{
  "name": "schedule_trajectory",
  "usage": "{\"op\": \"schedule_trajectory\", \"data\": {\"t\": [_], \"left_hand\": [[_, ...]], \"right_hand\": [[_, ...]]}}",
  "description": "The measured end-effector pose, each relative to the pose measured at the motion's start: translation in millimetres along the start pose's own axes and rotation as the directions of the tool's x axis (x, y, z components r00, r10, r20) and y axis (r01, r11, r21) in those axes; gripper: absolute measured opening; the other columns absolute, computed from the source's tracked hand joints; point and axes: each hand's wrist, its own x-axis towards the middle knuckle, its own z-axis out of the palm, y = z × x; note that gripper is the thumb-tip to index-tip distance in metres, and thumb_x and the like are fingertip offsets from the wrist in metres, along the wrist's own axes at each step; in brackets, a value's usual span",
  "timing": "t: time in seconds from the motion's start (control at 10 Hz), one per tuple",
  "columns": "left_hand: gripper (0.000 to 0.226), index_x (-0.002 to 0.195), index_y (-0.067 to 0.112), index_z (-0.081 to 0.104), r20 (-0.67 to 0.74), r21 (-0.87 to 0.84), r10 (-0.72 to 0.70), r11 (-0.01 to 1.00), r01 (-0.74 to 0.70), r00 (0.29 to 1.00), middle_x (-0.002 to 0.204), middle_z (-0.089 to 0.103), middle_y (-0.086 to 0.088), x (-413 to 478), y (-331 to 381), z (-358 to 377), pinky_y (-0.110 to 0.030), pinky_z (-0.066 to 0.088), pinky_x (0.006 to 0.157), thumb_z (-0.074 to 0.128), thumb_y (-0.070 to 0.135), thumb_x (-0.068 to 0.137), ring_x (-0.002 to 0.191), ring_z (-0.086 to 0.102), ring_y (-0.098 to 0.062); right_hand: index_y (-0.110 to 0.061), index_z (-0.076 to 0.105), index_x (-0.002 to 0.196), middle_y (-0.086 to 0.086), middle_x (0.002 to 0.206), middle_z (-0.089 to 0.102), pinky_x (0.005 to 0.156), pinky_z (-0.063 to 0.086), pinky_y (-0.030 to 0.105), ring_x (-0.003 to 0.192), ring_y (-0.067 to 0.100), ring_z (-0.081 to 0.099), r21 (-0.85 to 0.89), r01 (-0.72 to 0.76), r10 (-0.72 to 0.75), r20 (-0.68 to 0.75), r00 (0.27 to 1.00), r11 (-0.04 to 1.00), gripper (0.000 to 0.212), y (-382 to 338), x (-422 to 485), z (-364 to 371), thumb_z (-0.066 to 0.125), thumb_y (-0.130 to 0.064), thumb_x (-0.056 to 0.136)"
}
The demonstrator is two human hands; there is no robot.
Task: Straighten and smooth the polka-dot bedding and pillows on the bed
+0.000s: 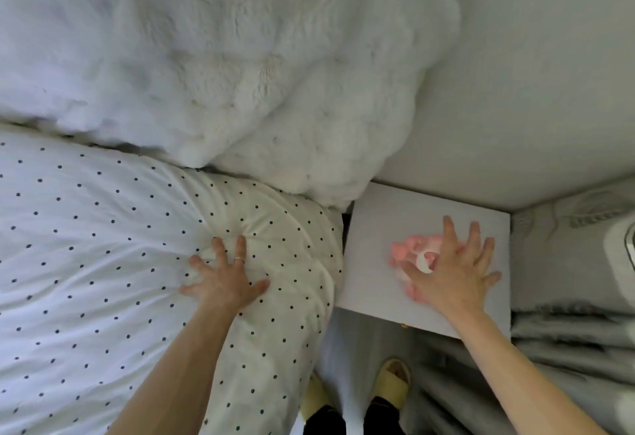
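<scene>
The white polka-dot bedding [103, 245] covers the bed at the left and bulges into a rounded, creased corner near the bed's right edge. My left hand [225, 278] presses flat on that bulge with fingers spread, a ring on one finger. Behind it lies a fluffy white pillow or blanket [223, 66] against the wall. My right hand [453, 269] hovers, fingers spread, over the white bedside table [378, 214], above a pink object [409, 245] with a white ring-shaped part. Whether it touches that object is unclear.
A narrow gap separates the bed from the bedside table. Grey curtains [567, 338] hang at the right. My feet in yellow slippers [395, 383] stand on the floor between bed and curtains. The wall [532, 73] is plain white.
</scene>
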Motion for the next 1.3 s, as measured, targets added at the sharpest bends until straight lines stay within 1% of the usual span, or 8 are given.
{"op": "schedule_trajectory", "data": {"t": [0.1, 0.2, 0.3, 0.5, 0.8, 1.0, 1.1, 1.3], "left_hand": [[0.113, 0.15, 0.05, -0.02, 0.008, 0.01, 0.005, 1.0, -0.005, 1.0, 0.162, -0.021, 0.006, 5, 1, 0, -0.076, 0.034, 0.099, 0.05, 0.089, 0.07, 0.144, -0.004, -0.046], [0.113, 0.15, 0.049, -0.02, -0.015, 0.038, 0.009, 0.999, -0.009, 1.0, 0.163, -0.019, 0.005, 8, 3, 2, -0.076, 0.035, 0.098, 0.048, 0.089, 0.071, 0.144, -0.003, -0.047], [0.113, 0.151, 0.047, -0.021, -0.043, 0.064, 0.008, 0.998, -0.006, 0.999, 0.163, -0.019, 0.004, 8, 5, 7, -0.076, 0.035, 0.098, 0.046, 0.09, 0.071, 0.143, -0.001, -0.049], [0.112, 0.152, 0.047, -0.018, -0.067, 0.075, 0.006, 0.997, -0.001, 0.998, 0.162, -0.017, 0.002, 7, 7, 8, -0.075, 0.036, 0.097, 0.046, 0.091, 0.071, 0.142, 0.002, -0.049], [0.112, 0.151, 0.045, -0.021, -0.101, 0.122, 0.004, 0.993, 0.009, 0.995, 0.162, -0.016, 0.001, 13, 7, 17, -0.074, 0.039, 0.095, 0.041, 0.092, 0.071, 0.141, 0.004, -0.049], [0.112, 0.152, 0.045, -0.021, -0.128, 0.112, -0.003, 0.994, 0.017, 0.992, 0.162, -0.016, 0.0, 13, 9, 18, -0.074, 0.038, 0.096, 0.043, 0.091, 0.071, 0.141, 0.003, -0.048], [0.112, 0.152, 0.044, -0.022, -0.138, 0.108, -0.008, 0.994, 0.023, 0.99, 0.163, -0.017, 0.0, 11, 6, 19, -0.076, 0.036, 0.098, 0.042, 0.091, 0.072, 0.142, 0.001, -0.049], [0.112, 0.151, 0.044, -0.023, -0.174, 0.135, -0.007, 0.99, 0.031, 0.985, 0.163, -0.017, -0.001, 10, 9, 21, -0.076, 0.035, 0.098, 0.04, 0.092, 0.072, 0.142, 0.0, -0.048]], "right_hand": [[-0.041, -0.002, 0.158, 0.003, 0.168, -0.01, 0.112, 0.035, 0.062, 0.151, 0.042, 0.018, 0.139, -0.147, 0.123, 0.167, 0.978, 0.979, 0.11, 23, 18, 1, 0.067, -0.072, 0.079], [-0.037, 0.021, 0.149, 0.005, 0.163, 0.009, 0.081, 0.049, 0.036, 0.114, 0.039, 0.061, 0.25, -0.116, 0.088, 0.121, 0.989, 0.961, 0.077, 32, 15, 14, 0.068, -0.051, 0.09], [-0.037, 0.027, 0.144, 0.007, 0.159, 0.021, 0.074, 0.044, 0.033, 0.106, 0.038, 0.064, 0.282, -0.091, 0.091, 0.013, 0.996, 0.955, 0.059, 30, 10, 23, 0.062, -0.04, 0.097], [-0.035, 0.031, 0.142, 0.01, 0.151, 0.035, 0.075, 0.045, 0.034, 0.102, 0.036, 0.065, 0.287, -0.045, 0.062, -0.05, 0.997, 0.957, 0.053, 28, 16, 21, 0.061, -0.037, 0.099], [-0.028, 0.036, 0.146, 0.015, 0.15, 0.033, 0.09, 0.048, 0.044, 0.112, 0.042, 0.06, 0.276, -0.078, 0.101, -0.072, 0.992, 0.958, 0.053, 16, 73, 7, 0.058, -0.036, 0.098], [-0.032, 0.031, 0.146, 0.015, 0.15, 0.032, 0.09, 0.047, 0.044, 0.121, 0.039, 0.055, 0.274, -0.053, 0.076, -0.076, 0.994, 0.96, 0.06, 20, 80, 9, 0.062, -0.039, 0.096], [-0.033, 0.028, 0.15, 0.015, 0.152, 0.029, 0.092, 0.046, 0.045, 0.124, 0.04, 0.054, 0.283, -0.032, 0.053, -0.068, 0.996, 0.959, 0.065, 21, 79, 7, 0.063, -0.04, 0.095], [-0.036, 0.002, 0.161, 0.013, 0.168, -0.008, 0.095, 0.049, 0.043, 0.125, 0.046, 0.055, 0.189, -0.045, 0.035, 0.054, 0.998, 0.981, 0.087, 18, 63, -2, 0.061, -0.036, 0.097]]}}
